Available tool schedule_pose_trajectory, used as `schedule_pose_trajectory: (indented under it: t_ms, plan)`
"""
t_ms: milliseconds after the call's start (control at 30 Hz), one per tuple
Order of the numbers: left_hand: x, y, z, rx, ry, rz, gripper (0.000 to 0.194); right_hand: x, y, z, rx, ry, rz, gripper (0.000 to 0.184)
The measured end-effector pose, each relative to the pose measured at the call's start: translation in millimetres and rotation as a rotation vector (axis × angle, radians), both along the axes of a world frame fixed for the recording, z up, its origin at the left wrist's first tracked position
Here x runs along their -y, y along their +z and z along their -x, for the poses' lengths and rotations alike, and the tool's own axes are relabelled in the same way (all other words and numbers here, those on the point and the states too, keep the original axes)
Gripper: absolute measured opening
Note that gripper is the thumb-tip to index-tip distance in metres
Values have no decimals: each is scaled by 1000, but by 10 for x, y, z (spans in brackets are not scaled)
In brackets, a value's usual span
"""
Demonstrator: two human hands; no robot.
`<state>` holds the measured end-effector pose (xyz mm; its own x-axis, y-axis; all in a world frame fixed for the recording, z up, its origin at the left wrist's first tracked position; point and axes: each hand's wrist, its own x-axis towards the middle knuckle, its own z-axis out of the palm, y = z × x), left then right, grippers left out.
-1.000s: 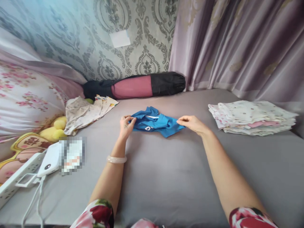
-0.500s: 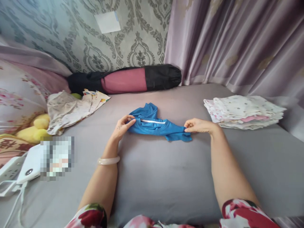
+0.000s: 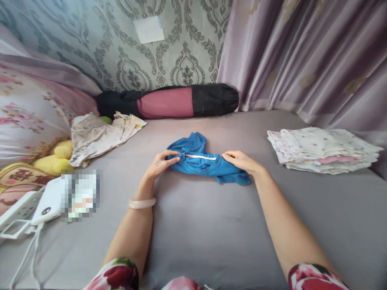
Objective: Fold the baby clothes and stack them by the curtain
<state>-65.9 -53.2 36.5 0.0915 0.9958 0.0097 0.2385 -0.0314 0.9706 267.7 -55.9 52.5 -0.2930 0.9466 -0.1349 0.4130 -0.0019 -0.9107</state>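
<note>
A blue T-shirt (image 3: 199,165) lies bunched on the grey bed sheet (image 3: 199,225), its neckline towards me with a white tape along the inside of the collar. At the left end of the collar, the thumb and fingers of my left hand (image 3: 161,163) pinch the fabric. My right hand (image 3: 240,160) grips the shirt at the shoulder, just right of the neck opening. One sleeve sticks out below my right hand, and the rest of the shirt is crumpled behind the collar.
Folded white patterned cloths (image 3: 326,151) form a stack on the right. On the left lie a crumpled pale cloth (image 3: 96,139), a yellow plush toy (image 3: 56,161), a white power bank (image 3: 51,199) with cables and a power strip (image 3: 22,205). A black and pink rolled bag (image 3: 165,102) lies along the wall.
My right hand has moved inward from the sleeve end to the shirt's shoulder beside the collar. My left hand has shifted slightly towards the collar's left end. The view has turned a little left.
</note>
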Motion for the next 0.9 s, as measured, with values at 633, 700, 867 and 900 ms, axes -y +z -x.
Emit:
schedule_pose_trajectory:
  t_ms: [633, 700, 867, 900]
  plan:
    - [-8, -81, -2, 122, 68, 0, 30, 139, 311, 49, 190, 283, -94, 12]
    - [-6, -77, -6, 129, 78, 10, 30, 146, 296, 66, 193, 282, -88, 18]
    - [-1, -69, -9, 121, 83, -2, 29, 131, 204, 65, 191, 278, -57, 40]
    - [0, -69, -7, 116, 82, -3, 29, 124, 192, 58, 209, 281, -54, 40]
